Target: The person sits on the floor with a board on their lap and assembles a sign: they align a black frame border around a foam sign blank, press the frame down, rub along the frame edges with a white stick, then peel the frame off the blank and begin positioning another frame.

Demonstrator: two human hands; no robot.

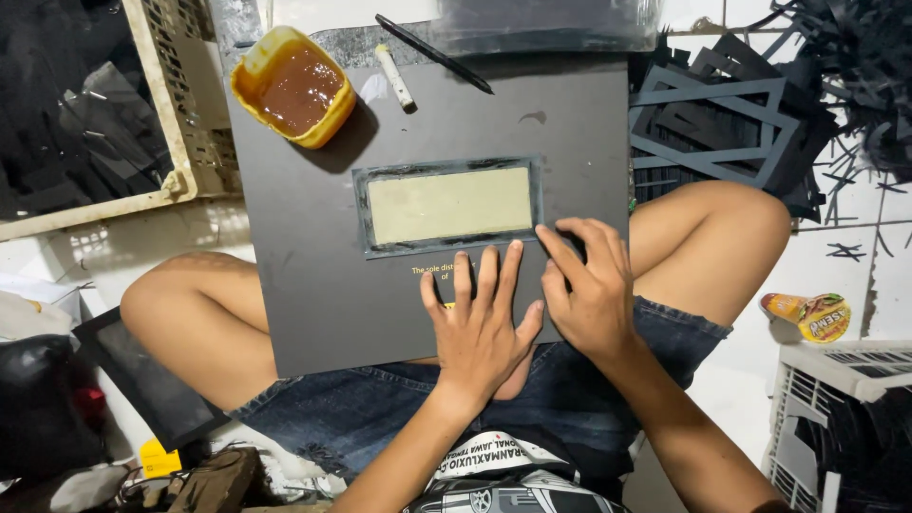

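A dark grey board (313, 275) lies across my lap. A rectangular window is cut in it, filled with a pale yellowish panel (449, 204) edged by a dark glued frame. My left hand (480, 328) lies flat on the board just below the window, fingers spread. My right hand (589, 280) presses its fingertips on the board at the window's lower right corner. Neither hand holds anything.
A yellow tub of brown glue (294, 87), a white stick (394, 78) and a black brush or pen (432, 53) rest at the board's far edge. Cut grey frames (717, 123) pile at right. A cream crate (180, 142) stands at left, a white crate (836, 418) at lower right, and a snack packet (812, 315) beside it.
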